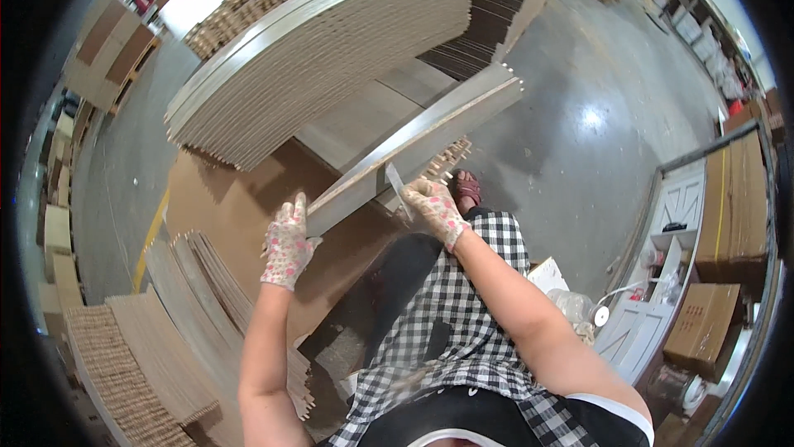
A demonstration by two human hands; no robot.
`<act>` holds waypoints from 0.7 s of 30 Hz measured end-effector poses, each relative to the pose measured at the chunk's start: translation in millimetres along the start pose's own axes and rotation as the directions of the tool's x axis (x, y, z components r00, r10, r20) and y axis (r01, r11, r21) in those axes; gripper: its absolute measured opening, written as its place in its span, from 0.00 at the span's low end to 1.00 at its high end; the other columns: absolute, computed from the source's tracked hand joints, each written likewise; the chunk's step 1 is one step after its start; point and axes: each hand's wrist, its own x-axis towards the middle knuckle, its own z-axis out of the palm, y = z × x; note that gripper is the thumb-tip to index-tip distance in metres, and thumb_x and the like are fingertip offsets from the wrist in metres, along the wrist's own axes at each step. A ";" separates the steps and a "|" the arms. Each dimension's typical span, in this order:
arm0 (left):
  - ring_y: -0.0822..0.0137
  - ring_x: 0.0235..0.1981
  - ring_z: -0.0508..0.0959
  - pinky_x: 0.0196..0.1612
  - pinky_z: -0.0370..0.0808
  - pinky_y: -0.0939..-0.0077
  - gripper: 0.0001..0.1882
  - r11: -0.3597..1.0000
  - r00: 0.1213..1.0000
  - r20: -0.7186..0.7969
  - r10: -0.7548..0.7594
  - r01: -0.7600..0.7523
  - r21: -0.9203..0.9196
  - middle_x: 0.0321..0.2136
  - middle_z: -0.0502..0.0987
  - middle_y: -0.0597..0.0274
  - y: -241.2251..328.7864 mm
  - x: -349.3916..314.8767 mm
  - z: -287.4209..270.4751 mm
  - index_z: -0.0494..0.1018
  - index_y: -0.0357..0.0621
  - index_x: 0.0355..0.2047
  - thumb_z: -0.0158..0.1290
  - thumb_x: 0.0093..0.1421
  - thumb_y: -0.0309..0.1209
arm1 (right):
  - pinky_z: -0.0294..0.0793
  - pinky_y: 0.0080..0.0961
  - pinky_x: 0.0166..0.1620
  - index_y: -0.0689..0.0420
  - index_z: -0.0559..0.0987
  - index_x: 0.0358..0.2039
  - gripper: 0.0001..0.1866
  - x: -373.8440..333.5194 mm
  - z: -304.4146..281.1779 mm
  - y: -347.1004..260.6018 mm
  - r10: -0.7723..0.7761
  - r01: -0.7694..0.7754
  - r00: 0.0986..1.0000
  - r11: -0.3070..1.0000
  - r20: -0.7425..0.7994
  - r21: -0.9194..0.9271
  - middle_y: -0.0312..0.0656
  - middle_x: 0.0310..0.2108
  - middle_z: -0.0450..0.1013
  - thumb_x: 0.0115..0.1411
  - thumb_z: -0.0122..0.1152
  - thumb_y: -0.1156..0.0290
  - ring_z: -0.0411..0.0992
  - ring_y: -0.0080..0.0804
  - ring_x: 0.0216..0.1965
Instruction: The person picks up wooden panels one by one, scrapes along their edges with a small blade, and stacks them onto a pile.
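Observation:
My left hand (289, 242), in a white glove with a pink floral print, grips the near left end of a long grey wood-look board (430, 135). The board stands on its edge and slants away to the far right. In my right hand (433, 210), gloved the same way, is a thin, pale, flat strip (394, 181), like a blade. Its upper end is at the board's near face; whether it touches cannot be made out. My right fingers are closed round its lower part. Behind the board, flat panels (360, 116) lie partly hidden.
A tall stack of grey boards (331, 54) stands beyond, with dark boards (484, 25) beside it. More boards (157, 352) lie at the lower left, on brown cardboard (207, 199). At right are a white cabinet panel (653, 298), a clear jar (571, 305) and cardboard boxes (701, 327).

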 end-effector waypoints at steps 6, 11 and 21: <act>0.58 0.35 0.76 0.34 0.75 0.62 0.18 0.964 0.967 0.048 0.251 -0.254 0.080 0.32 0.72 0.58 7.5 -12.3 -19.5 0.75 0.49 0.40 0.59 0.47 0.36 | 0.63 0.15 0.24 0.57 0.75 0.29 0.06 1.6 -2.1 -18.9 0.576 -0.452 0.803 0.421 0.153 0.786 0.28 0.21 0.69 0.60 0.56 0.69 0.63 0.15 0.19; 0.62 0.32 0.73 0.35 0.71 0.62 0.21 0.962 0.953 -0.172 0.249 -0.222 0.160 0.28 0.69 0.63 6.4 -34.3 -14.1 0.73 0.54 0.44 0.55 0.46 0.30 | 0.64 0.16 0.22 0.55 0.74 0.28 0.07 -9.0 -8.0 -39.8 0.495 -0.339 0.868 0.556 0.025 0.759 0.27 0.20 0.67 0.60 0.57 0.66 0.64 0.15 0.20; 0.48 0.57 0.63 0.57 0.60 0.51 0.29 0.975 0.961 -0.193 0.196 -0.170 0.145 0.55 0.67 0.55 -16.5 -16.0 42.8 0.71 0.57 0.51 0.62 0.45 0.39 | 0.69 0.25 0.29 0.58 0.75 0.30 0.10 44.1 -15.8 -43.7 0.454 -0.501 0.865 0.808 0.213 0.309 0.36 0.20 0.70 0.59 0.55 0.64 0.69 0.24 0.24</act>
